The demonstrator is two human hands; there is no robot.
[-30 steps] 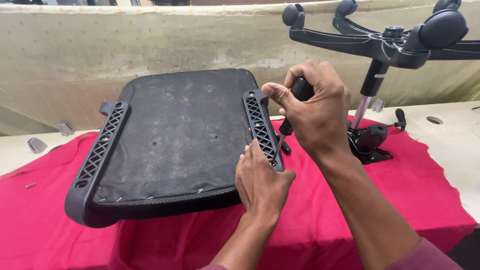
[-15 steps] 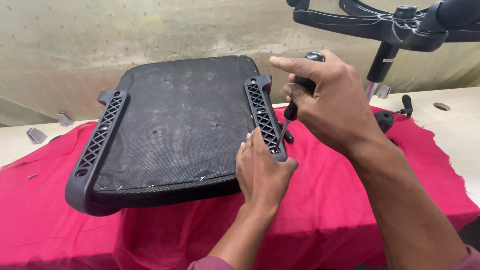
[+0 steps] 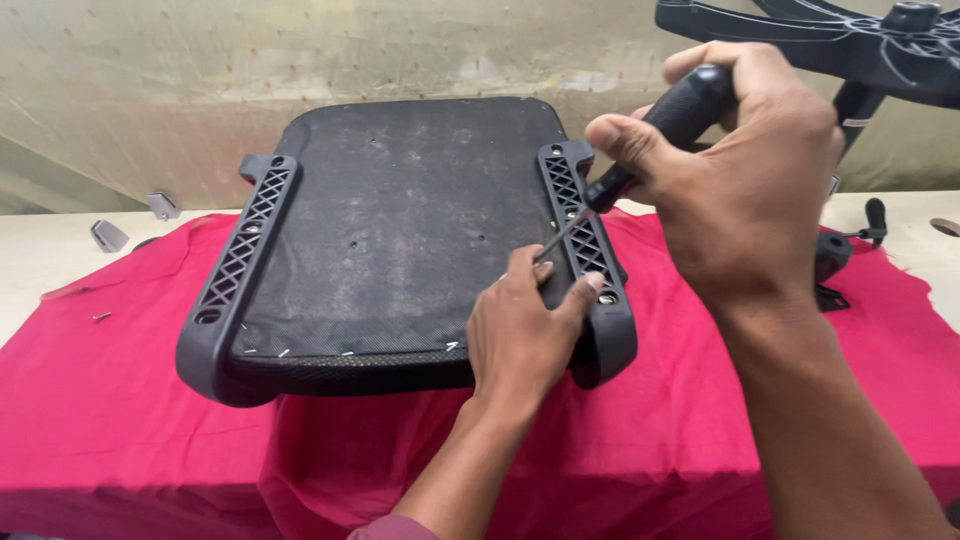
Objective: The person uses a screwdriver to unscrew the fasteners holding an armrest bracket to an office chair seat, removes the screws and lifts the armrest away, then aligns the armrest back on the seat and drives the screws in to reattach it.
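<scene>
1. Seat pan (image 3: 400, 215), black and upside down, lay on the red cloth (image 3: 110, 420); every place below is given relative to this seat pan.
2. At its near right corner, the left hand (image 3: 520, 335) rested on the underside, fingers loosely spread and pressing down, the fingertips beside the right lattice rail (image 3: 585, 240). It gripped nothing that could be seen.
3. Just above that hand, the thin shaft of a screwdriver (image 3: 640, 140) slanted down to the right lattice rail, its tip meeting the rail close to the left fingertips.
4. Over the seat pan's right edge, the right hand (image 3: 740, 170) was closed tight around the screwdriver's black handle, thumb laid along it.
5. Along the near edge, several small metal staples (image 3: 283, 352) showed in the dark fabric.
6. On the opposite side ran the left lattice rail (image 3: 245, 245), with a round hole at each end.
7. Left of the seat pan, a small screw (image 3: 101, 317) lay at the cloth's edge, well apart.
8. Farther left, 2 grey metal brackets (image 3: 108, 236) sat on the pale bench (image 3: 40, 260).
9. Right of the seat pan, beyond the right hand, a black chair mechanism with a lever (image 3: 850, 250) sat on the cloth.
10. Beyond its far right corner, a black star-shaped chair base (image 3: 800, 30) stood overhead.
11. Behind everything hung a pale, stained sheet (image 3: 200, 80).
</scene>
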